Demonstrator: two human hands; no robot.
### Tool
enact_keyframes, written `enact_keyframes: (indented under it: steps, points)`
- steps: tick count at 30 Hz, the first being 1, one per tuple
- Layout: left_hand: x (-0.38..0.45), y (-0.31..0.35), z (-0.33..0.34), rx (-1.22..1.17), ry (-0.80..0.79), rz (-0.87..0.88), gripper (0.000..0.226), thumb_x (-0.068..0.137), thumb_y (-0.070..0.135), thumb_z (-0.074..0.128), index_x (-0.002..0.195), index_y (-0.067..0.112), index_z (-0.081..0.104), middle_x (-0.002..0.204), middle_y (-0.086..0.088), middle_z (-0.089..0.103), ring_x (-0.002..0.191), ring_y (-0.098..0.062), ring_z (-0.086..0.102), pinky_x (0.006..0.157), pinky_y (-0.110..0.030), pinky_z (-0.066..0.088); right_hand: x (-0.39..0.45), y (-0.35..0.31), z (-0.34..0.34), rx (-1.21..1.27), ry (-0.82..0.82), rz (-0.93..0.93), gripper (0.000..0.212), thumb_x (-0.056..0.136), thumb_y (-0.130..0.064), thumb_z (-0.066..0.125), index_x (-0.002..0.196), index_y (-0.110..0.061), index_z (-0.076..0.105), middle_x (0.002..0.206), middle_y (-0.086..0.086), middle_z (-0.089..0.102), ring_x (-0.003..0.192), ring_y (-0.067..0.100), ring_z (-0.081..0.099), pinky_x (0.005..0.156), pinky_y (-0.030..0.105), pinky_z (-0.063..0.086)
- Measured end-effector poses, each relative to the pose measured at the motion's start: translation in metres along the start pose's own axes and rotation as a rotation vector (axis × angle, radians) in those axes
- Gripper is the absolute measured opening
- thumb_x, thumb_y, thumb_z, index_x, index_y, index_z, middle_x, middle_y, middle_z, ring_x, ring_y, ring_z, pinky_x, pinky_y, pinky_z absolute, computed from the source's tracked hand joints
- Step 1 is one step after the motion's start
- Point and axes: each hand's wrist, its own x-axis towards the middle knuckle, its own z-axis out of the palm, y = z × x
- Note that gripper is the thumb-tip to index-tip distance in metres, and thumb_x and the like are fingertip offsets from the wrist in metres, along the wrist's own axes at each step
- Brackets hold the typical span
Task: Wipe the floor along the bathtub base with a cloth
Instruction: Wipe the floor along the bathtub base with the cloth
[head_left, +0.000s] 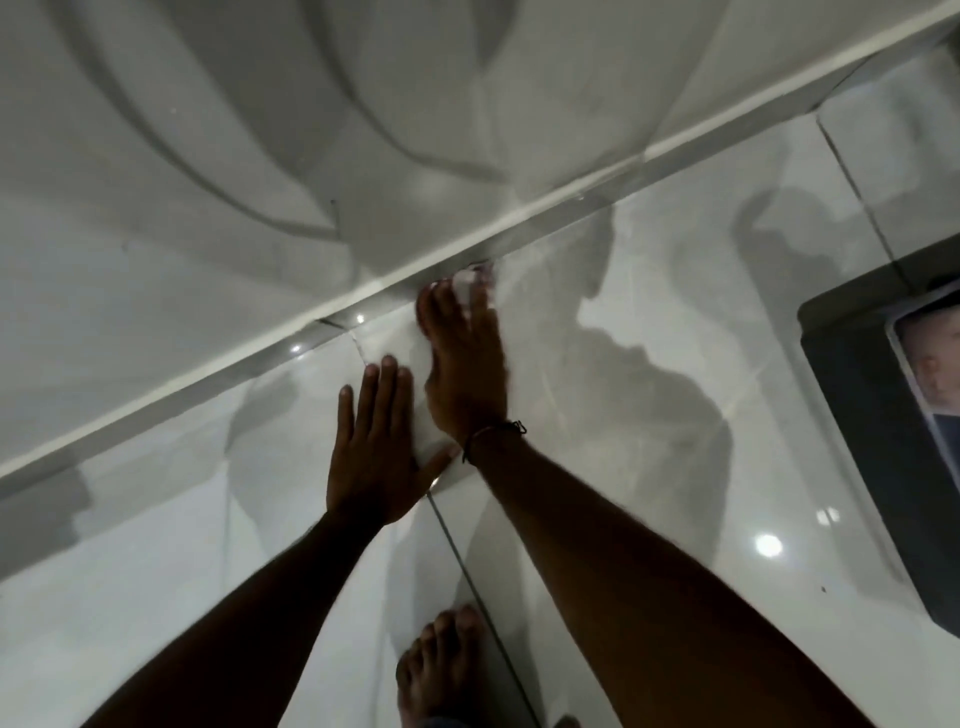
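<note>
The white bathtub side (218, 156) runs diagonally from lower left to upper right, and its pale base strip (524, 215) meets the glossy floor tiles (649, 364). My right hand (467, 364), blurred and with a thread band at the wrist, presses flat on a white cloth (422, 364), its fingertips at the base strip. The cloth is hard to tell from the pale tile. My left hand (374, 447) lies flat just left of it, fingers stretched out, thumb touching the cloth's near edge.
My bare foot (441, 670) stands on the tiles at the bottom, beside a dark grout line (467, 566). A dark flat object with a printed picture (878, 441) lies on the floor at the right edge. Ceiling lights reflect off the tiles.
</note>
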Motion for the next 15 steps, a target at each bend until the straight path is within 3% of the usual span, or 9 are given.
enact_keyframes:
  steps: [3,5,7,9,11,15]
  points:
    - [-0.001,-0.002,-0.001,0.016,-0.02,0.036,0.107,0.098,0.082,0.026,0.168,0.004,0.005,0.177,-0.018,0.0,0.166,-0.037,0.001,0.133,-0.061,0.011,-0.013,-0.012,0.014,-0.033,-0.088,-0.19,0.051,0.105,-0.016,0.05,0.157,-0.017,0.046,0.167,0.004,0.042,0.162,0.038,0.021,0.131,0.056,0.024]
    - [-0.001,-0.004,-0.001,-0.001,-0.02,0.027,0.108,0.098,0.082,0.029,0.169,0.005,0.005,0.177,-0.016,-0.001,0.166,-0.034,-0.002,0.134,-0.057,0.008,-0.013,-0.007,0.011,-0.095,-0.102,-0.242,0.05,0.106,-0.017,0.043,0.156,-0.02,0.048,0.166,0.001,0.043,0.161,0.037,0.024,0.13,0.055,0.026]
    - [-0.001,-0.006,-0.002,-0.039,-0.039,-0.005,0.112,0.096,0.085,0.031,0.17,0.006,0.003,0.178,-0.013,-0.007,0.166,-0.029,-0.01,0.135,-0.051,0.002,-0.008,0.005,0.003,-0.129,-0.089,-0.213,0.059,0.101,-0.009,0.033,0.157,-0.024,0.046,0.168,-0.002,0.04,0.163,0.036,0.02,0.132,0.053,0.023]
    - [-0.001,-0.008,-0.004,-0.061,-0.049,-0.025,0.114,0.094,0.088,0.03,0.17,0.008,0.0,0.178,-0.011,-0.01,0.166,-0.027,-0.012,0.135,-0.048,0.002,-0.004,0.011,-0.003,-0.132,-0.068,-0.091,0.07,0.095,0.0,0.035,0.16,-0.026,0.041,0.172,-0.004,0.033,0.164,0.035,0.011,0.133,0.054,0.019]
    - [-0.001,-0.009,-0.005,-0.063,-0.037,-0.022,0.115,0.094,0.089,0.028,0.17,0.007,0.002,0.177,-0.013,-0.007,0.166,-0.029,-0.008,0.135,-0.048,0.006,-0.006,0.002,-0.001,-0.15,-0.056,-0.018,0.071,0.094,-0.004,0.035,0.162,-0.024,0.035,0.174,-0.002,0.027,0.164,0.037,0.007,0.133,0.058,0.018]
    - [-0.002,-0.005,-0.005,-0.046,-0.011,-0.023,0.114,0.094,0.088,0.026,0.168,0.004,0.004,0.177,-0.017,-0.002,0.166,-0.033,-0.001,0.135,-0.049,0.009,-0.011,-0.005,0.006,-0.214,-0.088,-0.066,0.071,0.093,-0.012,0.026,0.163,-0.02,0.033,0.174,0.004,0.025,0.162,0.044,0.011,0.132,0.061,0.02]
